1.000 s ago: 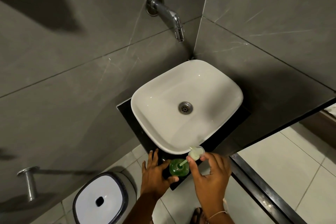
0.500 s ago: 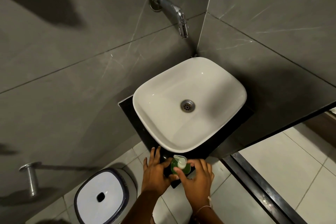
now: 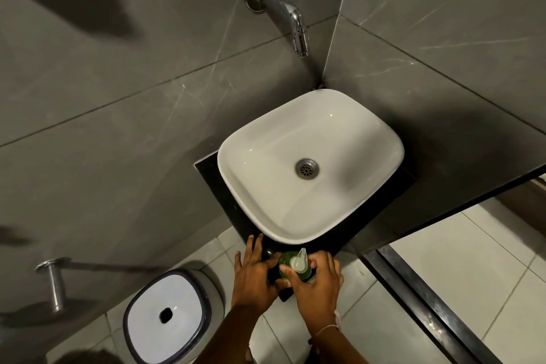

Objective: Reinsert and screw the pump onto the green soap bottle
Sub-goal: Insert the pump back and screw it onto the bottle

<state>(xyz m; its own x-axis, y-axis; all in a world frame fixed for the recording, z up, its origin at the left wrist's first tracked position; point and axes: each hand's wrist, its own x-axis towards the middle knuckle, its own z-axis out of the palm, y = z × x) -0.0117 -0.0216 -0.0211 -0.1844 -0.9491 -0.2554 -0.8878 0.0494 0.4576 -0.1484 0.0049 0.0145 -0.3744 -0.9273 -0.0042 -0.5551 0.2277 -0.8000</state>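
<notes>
Green soap bottle (image 3: 295, 270) hemmed in: left hand (image 3: 254, 278) and right hand (image 3: 317, 285) on either side, white basin (image 3: 310, 162) rim just behind. Open above the pump (image 3: 299, 262). Tap (image 3: 283, 13) well clear.

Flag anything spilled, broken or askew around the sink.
Nothing stands out. The sink looks dry, the bottle stands upright on the counter's near corner, and both hands hold it with the pump seated on top.
</notes>
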